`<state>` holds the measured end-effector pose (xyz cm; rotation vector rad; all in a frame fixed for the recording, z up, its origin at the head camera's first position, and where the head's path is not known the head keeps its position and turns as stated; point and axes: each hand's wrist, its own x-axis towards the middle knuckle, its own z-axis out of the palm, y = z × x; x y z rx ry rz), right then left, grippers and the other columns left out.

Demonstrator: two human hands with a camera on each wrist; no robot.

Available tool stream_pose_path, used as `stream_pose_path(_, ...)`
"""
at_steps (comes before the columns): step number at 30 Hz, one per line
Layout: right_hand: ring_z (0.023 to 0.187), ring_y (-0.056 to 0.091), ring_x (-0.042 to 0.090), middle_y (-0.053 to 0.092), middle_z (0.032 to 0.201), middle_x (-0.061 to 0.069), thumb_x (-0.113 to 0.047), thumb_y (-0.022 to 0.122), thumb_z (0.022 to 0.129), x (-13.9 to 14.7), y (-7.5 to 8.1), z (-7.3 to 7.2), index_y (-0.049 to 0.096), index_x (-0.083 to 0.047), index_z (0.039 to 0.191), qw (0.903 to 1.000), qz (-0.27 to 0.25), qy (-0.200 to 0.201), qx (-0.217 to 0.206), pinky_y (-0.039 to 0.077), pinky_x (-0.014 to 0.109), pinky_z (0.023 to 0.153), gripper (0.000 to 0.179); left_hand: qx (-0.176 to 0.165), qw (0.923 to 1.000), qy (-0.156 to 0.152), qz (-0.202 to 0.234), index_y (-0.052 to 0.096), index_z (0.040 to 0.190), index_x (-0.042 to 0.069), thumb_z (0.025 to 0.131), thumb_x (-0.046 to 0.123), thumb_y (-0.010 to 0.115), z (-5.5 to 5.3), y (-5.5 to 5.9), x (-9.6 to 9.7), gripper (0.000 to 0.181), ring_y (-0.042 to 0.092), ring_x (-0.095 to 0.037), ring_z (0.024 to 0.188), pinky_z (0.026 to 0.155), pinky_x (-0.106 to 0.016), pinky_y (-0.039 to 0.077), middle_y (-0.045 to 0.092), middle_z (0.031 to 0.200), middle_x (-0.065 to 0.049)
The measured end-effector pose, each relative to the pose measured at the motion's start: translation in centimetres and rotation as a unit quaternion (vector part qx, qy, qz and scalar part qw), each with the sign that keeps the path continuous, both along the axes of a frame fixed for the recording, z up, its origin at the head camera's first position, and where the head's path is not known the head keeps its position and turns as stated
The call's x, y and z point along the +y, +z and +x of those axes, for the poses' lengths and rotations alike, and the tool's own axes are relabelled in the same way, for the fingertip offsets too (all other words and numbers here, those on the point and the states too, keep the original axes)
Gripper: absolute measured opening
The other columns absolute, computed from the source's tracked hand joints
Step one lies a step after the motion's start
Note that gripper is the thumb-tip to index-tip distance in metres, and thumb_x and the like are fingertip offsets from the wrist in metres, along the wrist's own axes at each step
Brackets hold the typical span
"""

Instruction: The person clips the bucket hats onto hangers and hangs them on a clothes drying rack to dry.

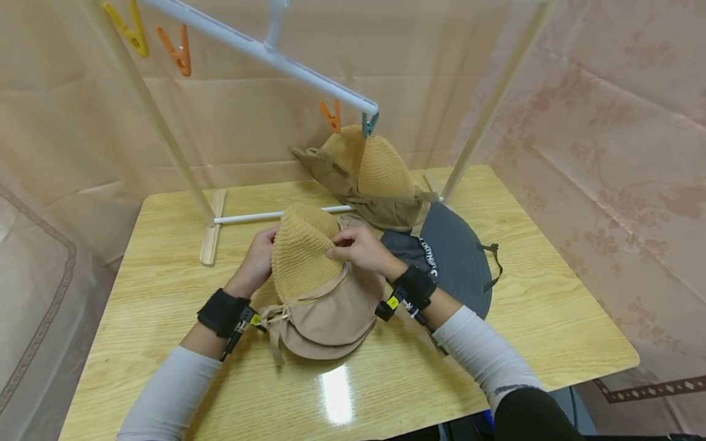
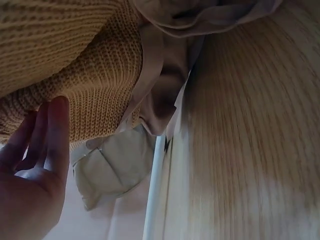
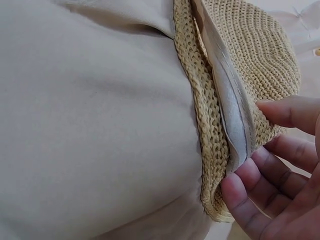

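A sun hat with a yellow knitted crown (image 1: 302,245) and a beige cloth brim (image 1: 331,318) is held tilted over the table, its tie straps hanging at the near left. My left hand (image 1: 258,260) lies along the crown's left side. Its fingers reach out nearly straight against the knit (image 2: 100,95) in the left wrist view; the thumb is hidden. My right hand (image 1: 361,250) pinches the crown's right side between thumb and fingers. Close up in the right wrist view, those fingers grip the knit beside a pale inner band (image 3: 232,110).
A similar yellow and khaki hat (image 1: 386,177) hangs behind from an orange clip (image 1: 332,116) and a blue clip (image 1: 370,124) on a white bar (image 1: 309,76). At right lies a dark grey hat (image 1: 460,251). Rack posts (image 1: 160,122) and a low white rod (image 1: 248,217) stand behind my hands.
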<state>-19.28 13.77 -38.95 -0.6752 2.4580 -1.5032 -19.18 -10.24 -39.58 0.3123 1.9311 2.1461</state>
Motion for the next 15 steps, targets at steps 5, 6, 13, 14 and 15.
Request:
stream_pose_path(5, 0.075, 0.056, 0.012, 0.069, 0.090, 0.007, -0.017, 0.072, 0.088, -0.6, -0.1, 0.2, 0.076, -0.007, 0.095, 0.9999, 0.015, -0.007, 0.000, 0.046, 0.022, 0.067, 0.012, 0.012, 0.9996, 0.015, 0.018, 0.064, 0.086, 0.016, 0.103, 0.012, 0.046, 0.3, 0.1, 0.3, 0.025, 0.052, -0.005, 0.065, 0.060, -0.020, 0.047, 0.056, 0.071, 0.006)
stream_pose_path(6, 0.076, 0.057, 0.012, 0.069, 0.091, 0.007, -0.017, 0.072, 0.088, -0.8, -0.1, 0.3, 0.076, -0.007, 0.096, 0.9998, 0.018, -0.009, -0.002, 0.047, 0.022, 0.068, 0.014, 0.016, 0.9995, 0.016, 0.022, 0.064, 0.085, 0.016, 0.104, 0.014, 0.045, 0.3, 0.2, 0.4, 0.026, 0.051, -0.005, 0.064, 0.060, -0.019, 0.046, 0.055, 0.070, 0.006)
stream_pose_path(13, 0.073, 0.058, 0.011, 0.069, 0.089, 0.007, -0.018, 0.073, 0.087, -1.6, 0.0, 0.3, 0.075, -0.006, 0.096, 0.9996, 0.017, -0.018, -0.013, 0.049, 0.022, 0.066, 0.015, 0.050, 0.9975, 0.035, 0.034, 0.059, 0.076, 0.017, 0.106, 0.018, 0.039, 0.5, 0.4, 0.5, 0.036, 0.048, -0.003, 0.062, 0.059, -0.018, 0.044, 0.051, 0.067, 0.008)
stream_pose_path(14, 0.072, 0.058, 0.011, 0.068, 0.088, 0.007, -0.018, 0.073, 0.087, -1.8, 0.0, 0.2, 0.075, -0.005, 0.095, 0.9996, 0.014, -0.019, -0.017, 0.049, 0.022, 0.065, 0.015, 0.058, 0.9970, 0.044, 0.026, 0.057, 0.074, 0.017, 0.106, 0.018, 0.038, 0.5, 0.4, 0.5, 0.038, 0.047, -0.003, 0.062, 0.059, -0.018, 0.043, 0.050, 0.066, 0.008)
stream_pose_path(15, 0.070, 0.059, 0.010, 0.068, 0.087, 0.007, -0.018, 0.074, 0.087, -1.9, 0.0, 0.2, 0.075, -0.005, 0.095, 0.9995, 0.012, -0.020, -0.023, 0.050, 0.022, 0.064, 0.015, 0.064, 0.9964, 0.054, 0.018, 0.056, 0.072, 0.018, 0.106, 0.017, 0.038, 0.4, 0.4, 0.6, 0.039, 0.045, -0.003, 0.061, 0.059, -0.018, 0.041, 0.049, 0.065, 0.009)
